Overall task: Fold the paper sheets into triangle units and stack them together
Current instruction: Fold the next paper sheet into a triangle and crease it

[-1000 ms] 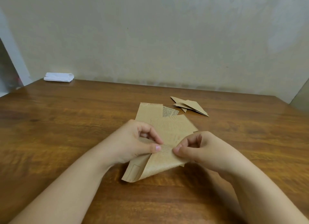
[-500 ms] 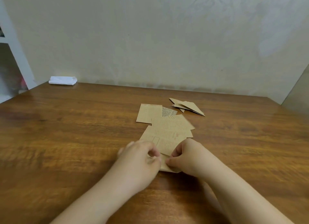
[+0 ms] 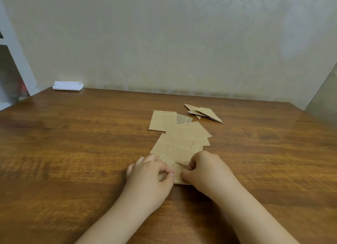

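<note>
A small tan printed paper sheet (image 3: pixel 177 171) lies folded on the wooden table (image 3: pixel 73 152) between my hands. My left hand (image 3: pixel 150 172) pinches its left part with curled fingers and thumb. My right hand (image 3: pixel 204 169) pinches its right part; most of the sheet is hidden under both hands. Just beyond lies a loose pile of flat tan sheets (image 3: pixel 180 139), overlapping each other. Further back to the right, a few folded triangle units (image 3: pixel 205 113) lie stacked together.
A folded white cloth (image 3: pixel 67 85) sits at the table's far left corner by the wall. A white shelf frame (image 3: pixel 16 61) stands left of the table. The table's right edge runs near a grey panel (image 3: pixel 324 101).
The sheet, held lifted and curling a second ago, has been brought down flat on the table. Both hands moved down and nearer to me, closing together over it.
</note>
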A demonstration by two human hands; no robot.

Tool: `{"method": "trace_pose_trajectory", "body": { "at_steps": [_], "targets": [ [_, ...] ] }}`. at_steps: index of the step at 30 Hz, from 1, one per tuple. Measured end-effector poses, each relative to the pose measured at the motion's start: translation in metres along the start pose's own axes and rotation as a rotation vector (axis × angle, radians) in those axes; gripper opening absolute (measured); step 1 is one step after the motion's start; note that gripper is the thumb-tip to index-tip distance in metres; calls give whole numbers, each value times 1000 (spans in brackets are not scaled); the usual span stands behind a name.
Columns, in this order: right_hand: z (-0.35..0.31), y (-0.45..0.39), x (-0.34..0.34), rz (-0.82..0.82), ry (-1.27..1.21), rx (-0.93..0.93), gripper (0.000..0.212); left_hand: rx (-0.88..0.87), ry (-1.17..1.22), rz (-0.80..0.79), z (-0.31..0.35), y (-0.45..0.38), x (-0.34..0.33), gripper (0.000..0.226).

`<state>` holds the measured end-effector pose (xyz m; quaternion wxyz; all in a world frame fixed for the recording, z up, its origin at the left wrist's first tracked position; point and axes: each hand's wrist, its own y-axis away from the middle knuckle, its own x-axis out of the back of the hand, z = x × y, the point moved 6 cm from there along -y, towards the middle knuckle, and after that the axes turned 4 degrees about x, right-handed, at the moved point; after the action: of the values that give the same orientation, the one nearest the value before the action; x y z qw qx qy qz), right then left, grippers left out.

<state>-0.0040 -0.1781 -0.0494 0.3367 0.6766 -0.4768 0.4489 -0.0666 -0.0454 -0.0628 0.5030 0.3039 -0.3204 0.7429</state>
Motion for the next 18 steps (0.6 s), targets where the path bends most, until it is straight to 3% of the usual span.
{"method": "trace_pose_trajectory", "body": {
  "at_steps": [3,6,18],
  "targets": [
    [-4,1,6,64,100,87,23,-18,-6,-2,0,0,-1,13],
    [-12,10,5,80,-23,214,5,-32,-1,-4,0,0,-2,14],
    [-9,47,-4,111,-135,517,12,-91,-29,23,3,4,0,12]
  ]
}}
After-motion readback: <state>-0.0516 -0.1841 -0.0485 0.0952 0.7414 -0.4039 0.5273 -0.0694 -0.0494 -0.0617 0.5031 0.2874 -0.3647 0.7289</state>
